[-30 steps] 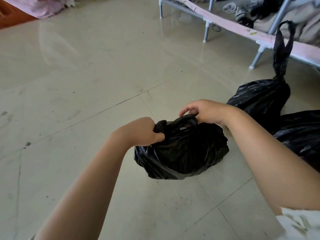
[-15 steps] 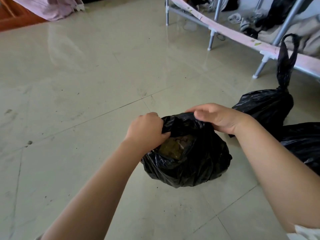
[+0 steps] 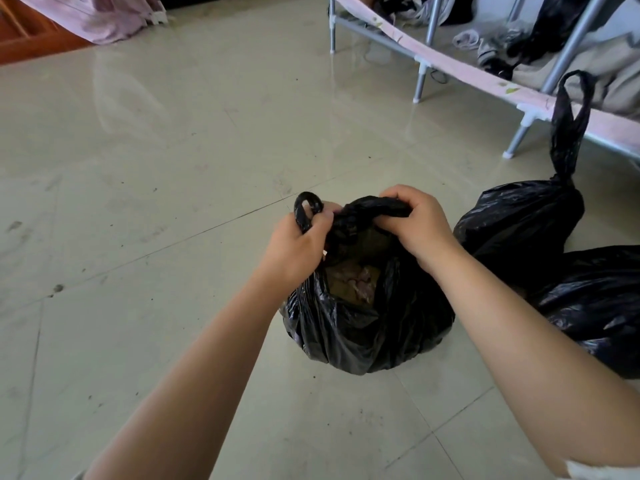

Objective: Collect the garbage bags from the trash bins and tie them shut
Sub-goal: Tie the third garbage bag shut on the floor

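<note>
A black garbage bag (image 3: 363, 330) stands on the tiled floor in front of me, its mouth partly open with brownish rubbish showing inside. My left hand (image 3: 294, 249) grips the bag's left handle, whose loop sticks up above my fist. My right hand (image 3: 414, 220) is closed on the bunched right handle, which crosses over the mouth toward the left hand. To the right lies a second black bag (image 3: 523, 223), knotted, with its handle loop standing upright. A third black bag (image 3: 595, 299) lies at the right edge.
A metal bed frame (image 3: 420, 81) with a pink edge runs along the back right, with clothes and shoes underneath. Pink cloth (image 3: 97, 15) hangs at the back left beside wooden furniture. The glossy tile floor (image 3: 156, 168) stretches to the left.
The two handles were drawn together over the bag's mouth. My left hand now holds its handle with the loop sticking up, and my right hand has pulled its handle across toward it.
</note>
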A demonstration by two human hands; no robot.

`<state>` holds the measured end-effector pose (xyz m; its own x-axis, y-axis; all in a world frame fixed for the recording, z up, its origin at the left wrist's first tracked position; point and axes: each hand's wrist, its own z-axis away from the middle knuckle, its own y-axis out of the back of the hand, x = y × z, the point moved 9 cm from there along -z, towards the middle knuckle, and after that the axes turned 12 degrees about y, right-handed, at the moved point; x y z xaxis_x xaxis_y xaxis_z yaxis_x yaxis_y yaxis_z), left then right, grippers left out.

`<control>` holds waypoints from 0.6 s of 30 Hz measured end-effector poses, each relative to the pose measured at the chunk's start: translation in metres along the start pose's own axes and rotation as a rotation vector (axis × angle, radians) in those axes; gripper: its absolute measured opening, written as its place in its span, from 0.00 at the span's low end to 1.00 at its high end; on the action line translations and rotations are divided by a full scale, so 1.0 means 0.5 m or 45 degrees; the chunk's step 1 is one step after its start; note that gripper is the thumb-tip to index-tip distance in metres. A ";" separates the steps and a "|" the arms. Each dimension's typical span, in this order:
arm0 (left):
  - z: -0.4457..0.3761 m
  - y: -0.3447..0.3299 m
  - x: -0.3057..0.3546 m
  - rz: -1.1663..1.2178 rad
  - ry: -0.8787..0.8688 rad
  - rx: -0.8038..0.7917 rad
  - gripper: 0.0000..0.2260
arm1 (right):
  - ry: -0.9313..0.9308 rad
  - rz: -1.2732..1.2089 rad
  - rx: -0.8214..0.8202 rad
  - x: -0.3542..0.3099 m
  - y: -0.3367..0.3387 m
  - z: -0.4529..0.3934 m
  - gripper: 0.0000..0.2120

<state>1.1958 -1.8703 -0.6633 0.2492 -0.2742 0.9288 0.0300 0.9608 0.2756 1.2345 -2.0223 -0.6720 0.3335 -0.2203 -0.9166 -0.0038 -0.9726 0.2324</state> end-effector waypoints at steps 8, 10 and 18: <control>-0.013 -0.038 -0.012 -0.434 -0.070 -0.096 0.12 | -0.151 -0.009 0.177 0.041 0.018 0.009 0.16; -0.001 -0.041 -0.004 -0.674 -0.289 0.018 0.13 | -0.198 0.145 -0.047 0.052 0.008 0.008 0.12; 0.007 -0.068 -0.065 0.221 0.143 -0.413 0.13 | -0.395 0.150 -0.532 0.072 -0.010 0.044 0.04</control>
<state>1.1832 -1.8942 -0.7019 0.3815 -0.1174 0.9169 0.2782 0.9605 0.0072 1.2260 -2.0268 -0.7134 0.0586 -0.3992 -0.9150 0.3729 -0.8414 0.3910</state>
